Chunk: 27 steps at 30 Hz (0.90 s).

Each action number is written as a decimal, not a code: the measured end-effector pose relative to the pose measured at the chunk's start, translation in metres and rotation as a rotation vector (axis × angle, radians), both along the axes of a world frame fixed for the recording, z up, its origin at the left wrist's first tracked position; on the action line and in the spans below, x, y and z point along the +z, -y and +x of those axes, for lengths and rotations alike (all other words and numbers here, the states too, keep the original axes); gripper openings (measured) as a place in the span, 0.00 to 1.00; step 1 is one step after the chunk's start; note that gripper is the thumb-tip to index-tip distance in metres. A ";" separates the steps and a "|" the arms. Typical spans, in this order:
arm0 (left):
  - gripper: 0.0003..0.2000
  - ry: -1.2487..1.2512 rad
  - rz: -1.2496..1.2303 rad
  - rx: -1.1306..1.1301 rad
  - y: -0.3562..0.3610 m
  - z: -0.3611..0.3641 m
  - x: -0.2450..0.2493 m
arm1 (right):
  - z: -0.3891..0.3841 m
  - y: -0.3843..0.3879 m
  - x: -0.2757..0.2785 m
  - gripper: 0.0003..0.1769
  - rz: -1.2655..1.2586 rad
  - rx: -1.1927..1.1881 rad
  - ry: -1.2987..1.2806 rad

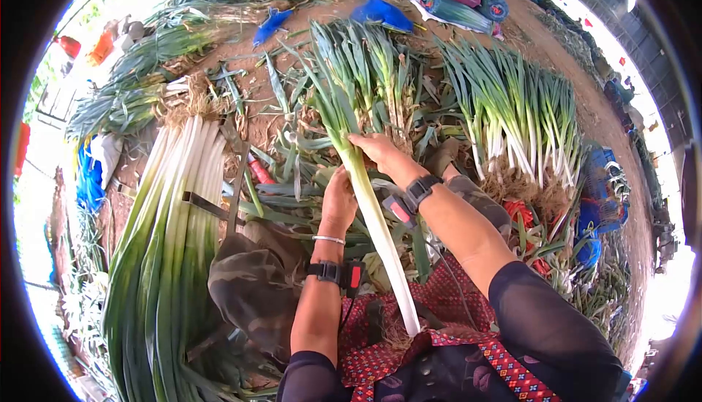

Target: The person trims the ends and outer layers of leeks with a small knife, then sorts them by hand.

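A long green onion (376, 223) slants across the middle, its white root end against my red patterned apron and its green leaves pointing up and away. My right hand (384, 155) pinches it where the leaves begin. Lower on the stalk, my left hand (338, 201) is closed around it from the left, with some fingers hidden behind it. Beyond my hands stands a bunch of green onions (373, 65). On the left, a large pile of white-stalked onions (164, 190) rests on a metal stand (208, 207), roots away from me.
Upright onions with muddy roots (519, 117) stand to the right. Stripped leaves (292, 175) litter the ground between my camouflage-clad knees (248, 277). Blue plastic pieces (380, 14) and wrapped rolls (461, 0) lie farther back. A blue mesh bag (603, 190) is at far right.
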<state>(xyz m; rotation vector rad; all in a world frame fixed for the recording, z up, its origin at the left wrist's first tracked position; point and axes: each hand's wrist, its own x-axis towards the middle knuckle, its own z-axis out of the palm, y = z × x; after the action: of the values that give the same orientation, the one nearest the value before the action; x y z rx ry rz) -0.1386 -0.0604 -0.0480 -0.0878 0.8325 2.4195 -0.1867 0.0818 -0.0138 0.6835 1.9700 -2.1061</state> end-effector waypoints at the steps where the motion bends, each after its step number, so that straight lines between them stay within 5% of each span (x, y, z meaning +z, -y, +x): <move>1: 0.21 0.047 0.000 -0.007 0.008 -0.007 -0.001 | -0.002 0.006 0.000 0.17 -0.019 -0.012 -0.009; 6: 0.25 0.078 0.226 -0.114 0.016 -0.060 -0.017 | 0.000 0.034 0.009 0.17 0.167 0.079 -0.006; 11: 0.16 0.119 0.126 -0.021 0.008 -0.069 -0.038 | -0.002 0.033 0.020 0.23 0.778 0.095 -0.220; 17: 0.17 0.165 0.206 0.065 0.021 -0.043 -0.051 | 0.075 0.032 0.153 0.17 0.580 -0.044 -0.531; 20: 0.17 0.169 0.228 0.057 0.030 -0.032 -0.040 | 0.109 0.010 0.210 0.15 0.435 -0.322 -0.626; 22: 0.16 0.251 0.338 0.012 0.033 -0.033 -0.050 | 0.106 -0.031 0.211 0.16 0.426 -0.425 -0.744; 24: 0.19 0.277 0.378 0.057 0.031 -0.025 -0.044 | 0.071 -0.106 0.160 0.16 0.842 -0.396 -0.702; 26: 0.21 0.248 0.338 0.023 0.029 -0.013 -0.045 | 0.060 -0.132 0.096 0.20 0.834 -0.201 -0.103; 27: 0.22 0.229 0.323 0.011 0.026 -0.011 -0.046 | 0.072 -0.132 0.052 0.21 1.097 -0.179 -0.114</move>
<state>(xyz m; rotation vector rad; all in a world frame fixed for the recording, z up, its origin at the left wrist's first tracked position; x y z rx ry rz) -0.1496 -0.0868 -0.0939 -0.2390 0.3355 2.4626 -0.1152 0.2139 0.0383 0.8954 3.1633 -0.9524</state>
